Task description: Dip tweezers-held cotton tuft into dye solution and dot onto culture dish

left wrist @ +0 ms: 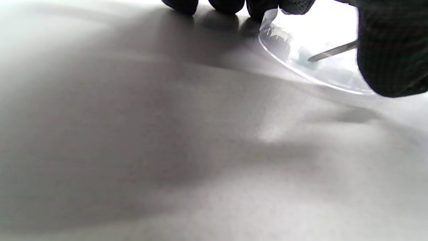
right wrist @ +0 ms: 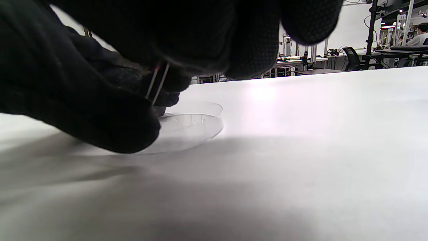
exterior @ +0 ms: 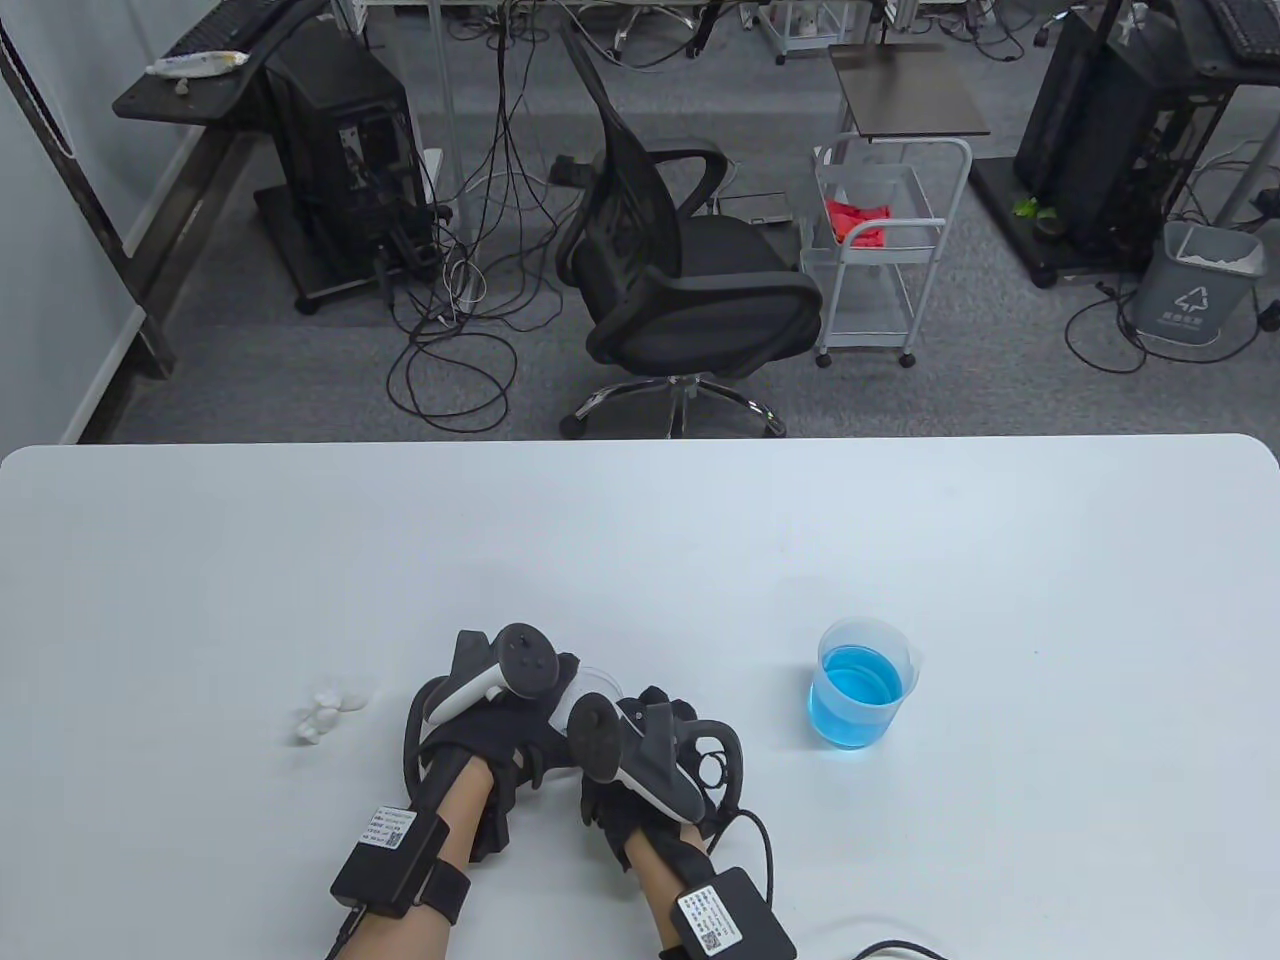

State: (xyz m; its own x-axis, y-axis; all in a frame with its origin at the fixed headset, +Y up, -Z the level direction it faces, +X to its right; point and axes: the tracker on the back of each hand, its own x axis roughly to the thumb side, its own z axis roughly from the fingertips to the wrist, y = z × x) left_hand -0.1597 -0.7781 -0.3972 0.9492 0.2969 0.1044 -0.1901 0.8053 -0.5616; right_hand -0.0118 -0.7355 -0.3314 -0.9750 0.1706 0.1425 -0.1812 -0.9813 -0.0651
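Going left to right across the table [exterior: 200,560]: first there's a little pile of spare white cotton tufts [exterior: 325,712], just lying there untouched, near the left hand [exterior: 480,720]. That hand is down at the culture dish [left wrist: 301,67], with its fingertips [left wrist: 230,5] on the table right at the dish rim, so I'd say it's steadying it. Can't really tell whether it actually grips the dish or only rests beside it.

Just right of that, nearly touching it, is the right hand [exterior: 640,770], curled tight and pinching the tweezers [right wrist: 157,83]. The metal tips angle down into the dish; in the left wrist view there's a pale bluish blob at the tip, probably the dyed cotton tuft [left wrist: 303,55], but it's blurry, so not 100% sure.

Well apart on the right sits the beaker [exterior: 862,682], about half full of blue dye solution [exterior: 860,690], nobody touching it.

Progress-wise, my read: the dip looks done already (tuft seems tinted, tweezers are over the dish and not the beaker), and we're in the dotting part. I can't make out any finished dots on the dish bottom, so how many are left is anyone's guess.

Writing: white stickers with QR-type codes on the black wrist boxes [exterior: 392,868], text too small to read. The grey bin [exterior: 1195,285] in the back has a recycling symbol and unreadable characters.
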